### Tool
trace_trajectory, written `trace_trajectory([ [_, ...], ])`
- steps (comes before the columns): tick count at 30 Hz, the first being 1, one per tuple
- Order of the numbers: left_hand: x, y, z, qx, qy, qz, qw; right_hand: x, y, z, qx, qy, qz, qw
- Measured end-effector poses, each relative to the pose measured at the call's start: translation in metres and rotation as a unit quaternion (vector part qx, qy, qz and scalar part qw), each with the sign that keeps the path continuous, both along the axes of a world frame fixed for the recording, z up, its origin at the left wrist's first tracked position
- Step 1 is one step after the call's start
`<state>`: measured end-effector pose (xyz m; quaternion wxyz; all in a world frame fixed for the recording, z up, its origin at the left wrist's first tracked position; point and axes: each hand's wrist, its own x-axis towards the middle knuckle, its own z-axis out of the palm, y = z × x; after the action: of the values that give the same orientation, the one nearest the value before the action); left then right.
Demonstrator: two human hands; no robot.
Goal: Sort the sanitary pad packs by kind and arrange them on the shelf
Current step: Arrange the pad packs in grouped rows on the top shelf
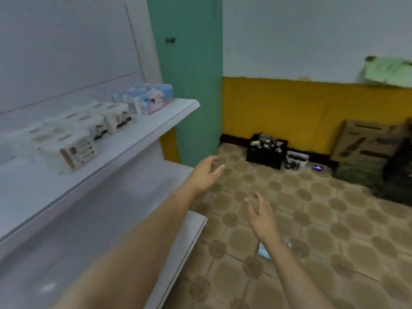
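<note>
On the upper white shelf at the left, several white pad packs stand in a group. A cluster of blue and pink pad packs sits farther along it. My left hand hovers open past the shelf's front edge, fingers spread, holding nothing. My right hand is open too, above the tiled floor. A small blue pack lies on the floor, partly hidden behind my right wrist. The whole view is blurred.
A lower white shelf juts out beneath the upper one. A green pillar stands behind the shelving. A black crate, cardboard boxes and dark bags line the yellow wall.
</note>
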<state>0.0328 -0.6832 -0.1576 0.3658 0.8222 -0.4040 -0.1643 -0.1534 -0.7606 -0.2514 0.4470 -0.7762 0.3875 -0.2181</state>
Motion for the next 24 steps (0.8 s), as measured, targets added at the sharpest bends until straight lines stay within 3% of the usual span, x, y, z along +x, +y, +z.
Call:
trace_trajectory([
  [6,-0.041,-0.130,-0.076,0.092,0.084,-0.061,0.990,-0.086,-0.110,-0.057,0.056,0.098,-0.072,0.991],
  [11,-0.069,-0.210,-0.133,0.188,0.064,-0.154,0.968,-0.127,-0.163,-0.100,0.116,0.143,-0.121,0.976],
  [24,-0.006,-0.396,-0.281,0.316,0.064,-0.221,0.920,-0.092,-0.289,-0.194,0.212,0.275,-0.164,0.923],
])
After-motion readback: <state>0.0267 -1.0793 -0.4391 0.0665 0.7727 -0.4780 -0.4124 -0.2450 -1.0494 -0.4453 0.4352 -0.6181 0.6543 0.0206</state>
